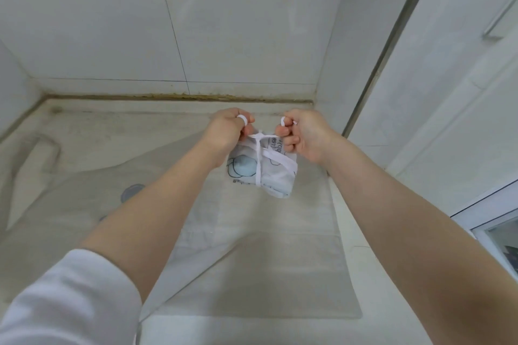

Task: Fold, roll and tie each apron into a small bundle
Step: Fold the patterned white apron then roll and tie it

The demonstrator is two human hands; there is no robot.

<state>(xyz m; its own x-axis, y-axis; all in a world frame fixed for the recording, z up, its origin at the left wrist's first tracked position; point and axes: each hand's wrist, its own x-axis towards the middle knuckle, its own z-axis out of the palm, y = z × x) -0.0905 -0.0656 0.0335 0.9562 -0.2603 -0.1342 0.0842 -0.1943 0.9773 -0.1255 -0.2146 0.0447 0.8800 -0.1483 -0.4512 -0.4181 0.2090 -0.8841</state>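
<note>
Now my left hand (227,126) and right hand (301,131) each pinch an end of the white cloth tie (262,154) wrapped round the small rolled printed apron bundle (263,171), held near the pale counter's (84,126) back right corner.

Left hand (227,131) and right hand (304,134) each grip a white tie (263,152) end wrapped round the apron bundle (262,172), above a flat apron (252,246) on the counter (84,126).

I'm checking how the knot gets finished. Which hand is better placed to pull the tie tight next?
Neither alone, probably: left hand and right hand each have the white tie looped round a finger, on opposite sides of the knot above the apron bundle. Both look set to pull apart.
</note>
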